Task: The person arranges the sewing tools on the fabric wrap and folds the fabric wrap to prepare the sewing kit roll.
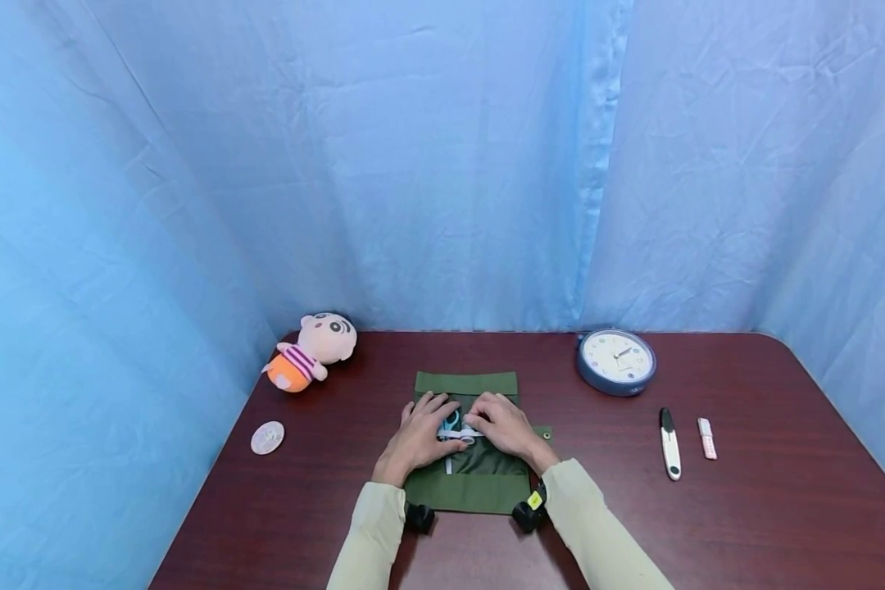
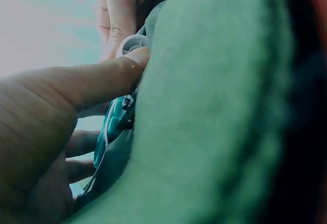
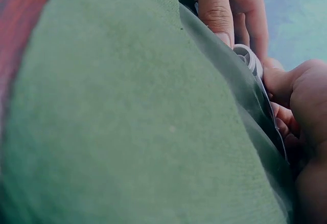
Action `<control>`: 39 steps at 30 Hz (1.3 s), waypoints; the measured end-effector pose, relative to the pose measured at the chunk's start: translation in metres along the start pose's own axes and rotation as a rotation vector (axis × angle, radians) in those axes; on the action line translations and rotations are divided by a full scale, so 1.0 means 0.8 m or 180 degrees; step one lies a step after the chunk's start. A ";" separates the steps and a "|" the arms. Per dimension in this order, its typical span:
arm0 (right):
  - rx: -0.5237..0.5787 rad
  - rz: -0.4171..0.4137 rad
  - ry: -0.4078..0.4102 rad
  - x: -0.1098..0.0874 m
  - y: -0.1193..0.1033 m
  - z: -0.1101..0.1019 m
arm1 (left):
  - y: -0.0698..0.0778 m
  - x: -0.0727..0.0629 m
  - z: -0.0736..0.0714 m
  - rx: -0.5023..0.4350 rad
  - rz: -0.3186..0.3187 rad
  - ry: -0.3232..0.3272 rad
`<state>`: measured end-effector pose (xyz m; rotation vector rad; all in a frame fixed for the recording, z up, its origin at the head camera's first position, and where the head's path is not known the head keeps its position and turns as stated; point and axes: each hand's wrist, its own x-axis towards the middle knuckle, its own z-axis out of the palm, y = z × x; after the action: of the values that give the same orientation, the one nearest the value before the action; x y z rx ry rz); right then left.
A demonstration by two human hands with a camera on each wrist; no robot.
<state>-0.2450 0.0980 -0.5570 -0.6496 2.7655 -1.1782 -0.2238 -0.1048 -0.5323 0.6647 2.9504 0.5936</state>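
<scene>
A green fabric pouch (image 1: pixel 468 494) lies unfolded on the table, a white band (image 1: pixel 451 435) running across its dark inner panel. Teal-handled scissors (image 1: pixel 451 421) sit under the band. Beside them is a small white roll (image 1: pixel 468 440), like a tape roll with a hollow core, at the band. My left hand (image 1: pixel 420 434) spreads its fingers over the scissors, and its thumb (image 2: pixel 115 75) presses the roll's rim. With curled fingers, my right hand (image 1: pixel 507 426) pinches the white roll (image 3: pixel 246 56) from the other side. Pouch fabric fills much of both wrist views.
A plush doll (image 1: pixel 313 352) lies at the back left, with a round white disc (image 1: pixel 268 437) nearer. At the right are a blue-rimmed clock (image 1: pixel 616 362), a black-and-white long-bodied tool (image 1: pixel 670 444) and a small pink-and-white item (image 1: pixel 706 438). Blue curtains (image 1: pixel 442 164) surround the table.
</scene>
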 end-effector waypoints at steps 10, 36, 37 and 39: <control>-0.0022 -0.0038 -0.0032 -0.001 0.001 -0.001 | -0.002 -0.001 -0.001 -0.0122 0.0084 -0.0034; 0.0025 -0.0081 -0.0084 -0.002 0.003 -0.002 | -0.003 -0.002 -0.005 -0.0249 0.0113 -0.0133; 0.0027 -0.0080 -0.0084 -0.002 0.003 -0.002 | -0.003 -0.002 -0.006 -0.0250 0.0114 -0.0134; 0.0044 -0.0077 -0.0080 -0.002 0.003 -0.002 | -0.003 -0.002 -0.006 -0.0254 0.0111 -0.0141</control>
<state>-0.2447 0.1010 -0.5578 -0.6934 2.7340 -1.1842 -0.2238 -0.1092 -0.5288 0.7132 2.8630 0.6862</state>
